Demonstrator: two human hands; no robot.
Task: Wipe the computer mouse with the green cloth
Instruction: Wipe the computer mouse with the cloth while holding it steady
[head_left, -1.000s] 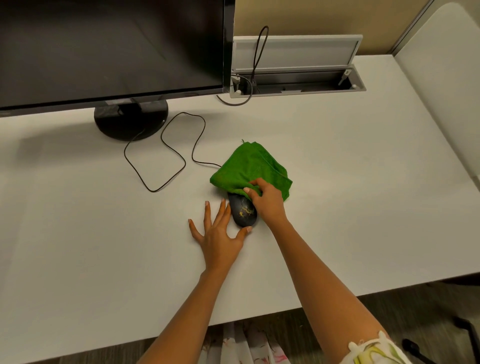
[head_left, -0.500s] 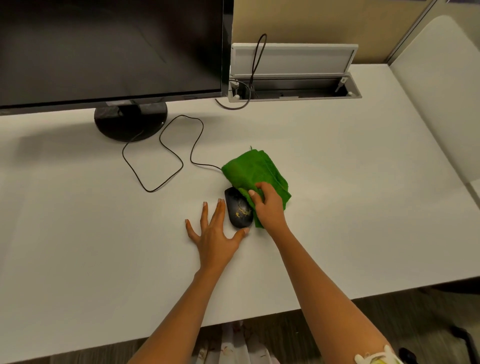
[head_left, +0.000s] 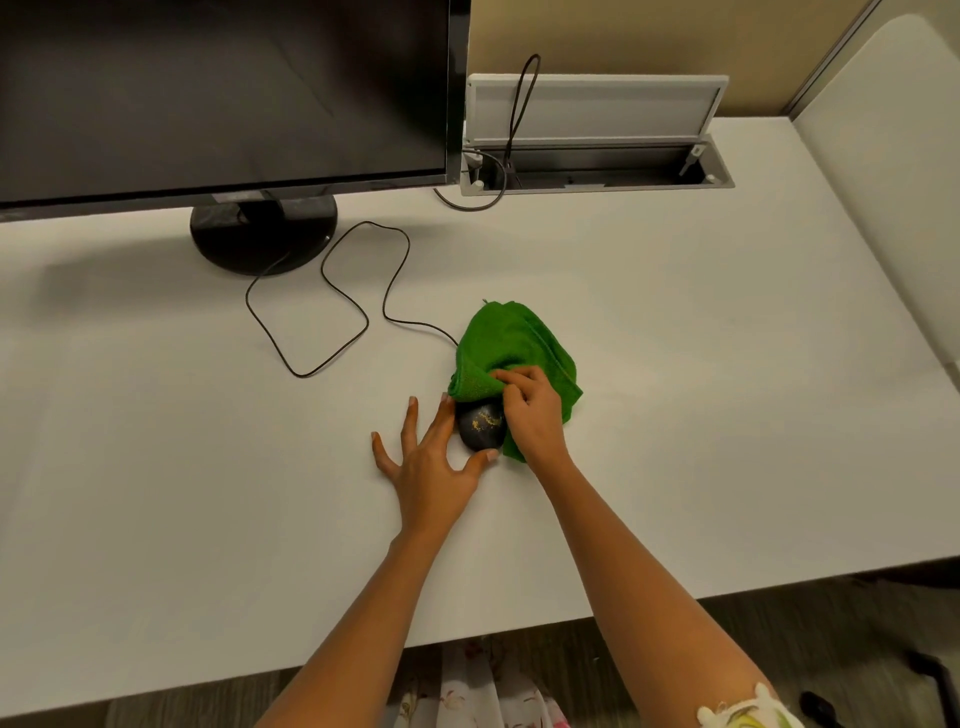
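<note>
Centre of frame on the white desk (head_left: 675, 415): black computer mouse (head_left: 480, 434), yellow specks on its back, front half hidden under the green cloth (head_left: 511, 345). Right hand (head_left: 530, 410) fingers curled, pinching a cloth fold. Left hand (head_left: 428, 462) flat, fingers splayed, thumb and forefinger bracing the mouse. Cable (head_left: 332, 312) looping toward the monitor (head_left: 223, 93), upper left.

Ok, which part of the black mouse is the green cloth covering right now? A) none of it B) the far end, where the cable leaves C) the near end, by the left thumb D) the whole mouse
B: the green cloth, pinched by the right hand, drapes over the far end of the mouse; its speckled near end lies bare beside the left hand.
</note>
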